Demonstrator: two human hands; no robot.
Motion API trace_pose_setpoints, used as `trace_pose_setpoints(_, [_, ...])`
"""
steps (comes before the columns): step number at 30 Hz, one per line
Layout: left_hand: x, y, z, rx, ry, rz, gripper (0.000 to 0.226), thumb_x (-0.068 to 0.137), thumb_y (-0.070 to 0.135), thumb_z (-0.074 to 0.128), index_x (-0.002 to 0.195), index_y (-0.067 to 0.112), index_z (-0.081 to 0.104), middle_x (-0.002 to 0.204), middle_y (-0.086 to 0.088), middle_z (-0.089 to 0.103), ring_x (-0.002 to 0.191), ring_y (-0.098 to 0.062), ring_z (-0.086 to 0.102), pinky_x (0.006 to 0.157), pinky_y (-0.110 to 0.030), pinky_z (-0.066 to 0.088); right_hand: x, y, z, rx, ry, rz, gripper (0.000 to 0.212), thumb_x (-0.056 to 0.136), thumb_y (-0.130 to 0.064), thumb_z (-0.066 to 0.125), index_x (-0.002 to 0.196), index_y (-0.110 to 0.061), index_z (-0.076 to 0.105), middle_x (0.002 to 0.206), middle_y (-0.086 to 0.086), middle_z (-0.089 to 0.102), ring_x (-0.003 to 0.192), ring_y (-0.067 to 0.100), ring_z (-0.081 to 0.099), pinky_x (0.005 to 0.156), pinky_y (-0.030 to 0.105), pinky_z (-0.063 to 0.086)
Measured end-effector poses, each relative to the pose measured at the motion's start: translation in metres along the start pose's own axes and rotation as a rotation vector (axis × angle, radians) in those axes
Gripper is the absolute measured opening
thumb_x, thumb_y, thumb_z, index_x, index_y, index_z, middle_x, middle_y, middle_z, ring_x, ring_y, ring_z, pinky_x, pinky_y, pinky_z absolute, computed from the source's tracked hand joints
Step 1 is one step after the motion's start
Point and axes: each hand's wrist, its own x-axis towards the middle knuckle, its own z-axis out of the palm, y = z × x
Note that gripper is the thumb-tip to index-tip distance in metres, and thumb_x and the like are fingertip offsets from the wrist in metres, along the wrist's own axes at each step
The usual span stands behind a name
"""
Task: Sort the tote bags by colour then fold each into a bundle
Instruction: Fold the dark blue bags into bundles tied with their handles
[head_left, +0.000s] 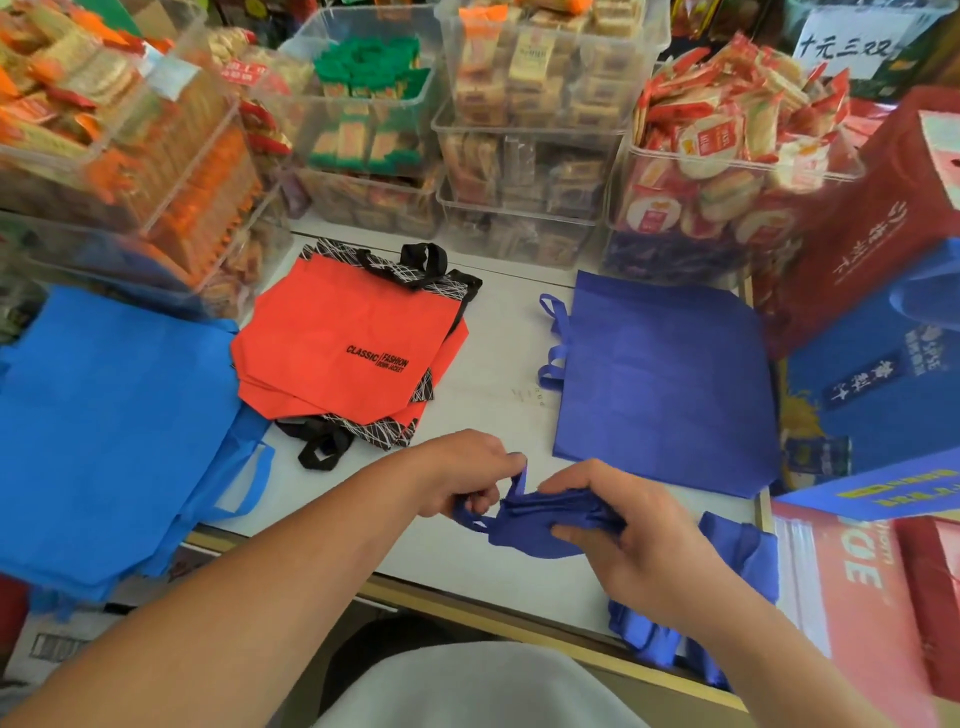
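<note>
Both hands hold a folded dark blue tote bag (535, 525) over the white table's near edge. My left hand (467, 478) pinches its handle loop on the left end. My right hand (623, 530) grips the folded bundle from the right, thumb underneath. A flat dark blue bag (660, 379) lies to the right on the table (498, 358). A stack of red bags (343, 343) with black patterned trim sits in the middle. Light blue bags (114, 431) are stacked at the left, hanging over the edge. More dark blue fabric (737, 561) lies under my right forearm.
Clear plastic bins of packaged snacks (524, 124) line the back of the table. Red and blue gift boxes (883, 332) crowd the right side. The table's wooden front edge (493, 618) runs diagonally below my hands.
</note>
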Motion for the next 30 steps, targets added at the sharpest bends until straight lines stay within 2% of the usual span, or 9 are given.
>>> trace_pose_setpoints(4, [-0.021, 0.018, 0.0, -0.019, -0.075, 0.134, 0.027, 0.107, 0.037, 0.038, 0.094, 0.016, 0.049, 0.086, -0.012, 0.06, 0.052, -0.023, 0.061, 0.058, -0.03, 0.055, 0.006, 0.007, 0.005, -0.224, 0.104, -0.055, 0.049, 0.08, -0.011, 0.064, 0.116, -0.044, 0.056, 0.099, -0.026, 0.066, 0.086, 0.003, 0.062, 0.068, 0.024, 0.054])
trace_pose_setpoints(9, [-0.027, 0.014, 0.008, -0.008, -0.062, 0.232, 0.032, 0.109, 0.044, 0.037, 0.102, 0.02, 0.057, 0.094, -0.005, 0.07, 0.067, -0.023, 0.065, 0.062, -0.034, 0.06, 0.011, 0.009, 0.019, -0.337, 0.294, -0.005, 0.044, 0.078, -0.019, 0.061, 0.114, -0.044, 0.053, 0.09, -0.028, 0.063, 0.085, 0.01, 0.06, 0.056, 0.012, 0.038])
trace_pose_setpoints(14, [-0.022, 0.008, 0.015, -0.011, 0.022, 0.253, 0.027, 0.107, 0.039, 0.043, 0.1, 0.017, 0.059, 0.086, 0.0, 0.064, 0.067, -0.019, 0.061, 0.061, -0.034, 0.058, 0.013, 0.005, 0.036, -0.519, 0.243, -0.132, 0.042, 0.073, -0.016, 0.064, 0.11, -0.034, 0.061, 0.083, -0.016, 0.068, 0.067, 0.015, 0.064, 0.049, 0.03, 0.05])
trace_pose_setpoints(17, [-0.021, 0.008, 0.022, -0.027, 0.049, 0.293, 0.026, 0.107, 0.037, 0.043, 0.1, 0.016, 0.057, 0.083, 0.0, 0.064, 0.067, -0.017, 0.061, 0.061, -0.032, 0.055, 0.012, 0.01, 0.035, -0.389, 0.29, 0.045, 0.045, 0.081, -0.019, 0.074, 0.112, -0.042, 0.05, 0.084, -0.02, 0.071, 0.069, 0.013, 0.067, 0.055, 0.03, 0.051])
trace_pose_setpoints(19, [-0.021, 0.007, 0.026, -0.048, 0.057, 0.319, 0.025, 0.106, 0.035, 0.043, 0.102, 0.015, 0.057, 0.09, -0.004, 0.064, 0.07, -0.017, 0.06, 0.062, -0.034, 0.055, 0.01, 0.015, 0.03, -0.022, 0.342, 0.249, 0.047, 0.079, -0.022, 0.086, 0.105, -0.04, 0.051, 0.087, -0.021, 0.074, 0.076, 0.011, 0.071, 0.063, 0.031, 0.055])
trace_pose_setpoints(21, [-0.023, 0.006, 0.028, -0.063, 0.058, 0.33, 0.026, 0.105, 0.037, 0.044, 0.106, 0.014, 0.058, 0.104, -0.009, 0.064, 0.075, -0.017, 0.061, 0.062, -0.035, 0.056, 0.009, 0.017, 0.028, 0.249, 0.4, 0.314, 0.04, 0.074, -0.013, 0.091, 0.094, -0.033, 0.062, 0.084, -0.016, 0.074, 0.077, 0.01, 0.071, 0.065, 0.029, 0.057])
trace_pose_setpoints(23, [-0.026, 0.007, 0.028, -0.068, 0.061, 0.326, 0.028, 0.105, 0.043, 0.046, 0.106, 0.02, 0.062, 0.117, -0.002, 0.057, 0.084, -0.017, 0.066, 0.064, -0.032, 0.058, 0.009, 0.013, 0.029, 0.272, 0.42, 0.267, 0.033, 0.072, -0.006, 0.091, 0.089, -0.027, 0.071, 0.085, -0.013, 0.074, 0.077, 0.013, 0.071, 0.066, 0.031, 0.059])
trace_pose_setpoints(26, [-0.031, 0.012, 0.031, -0.068, 0.079, 0.339, 0.025, 0.102, 0.051, 0.05, 0.104, 0.031, 0.065, 0.127, 0.012, 0.043, 0.088, -0.02, 0.07, 0.071, -0.031, 0.058, 0.013, 0.013, 0.034, 0.177, 0.402, 0.153, 0.034, 0.069, -0.002, 0.092, 0.084, -0.021, 0.068, 0.094, -0.01, 0.07, 0.079, 0.016, 0.069, 0.063, 0.031, 0.057])
trace_pose_setpoints(30, [-0.034, 0.01, 0.04, 0.082, 0.159, 0.438, 0.035, 0.094, 0.061, 0.057, 0.103, 0.029, 0.068, 0.124, 0.024, 0.033, 0.096, -0.002, 0.064, 0.087, -0.03, 0.057, 0.02, 0.021, 0.035, 0.142, 0.409, 0.168, 0.037, 0.063, 0.004, 0.092, 0.075, -0.019, 0.065, 0.108, -0.012, 0.057, 0.079, 0.014, 0.063, 0.054, 0.025, 0.054])
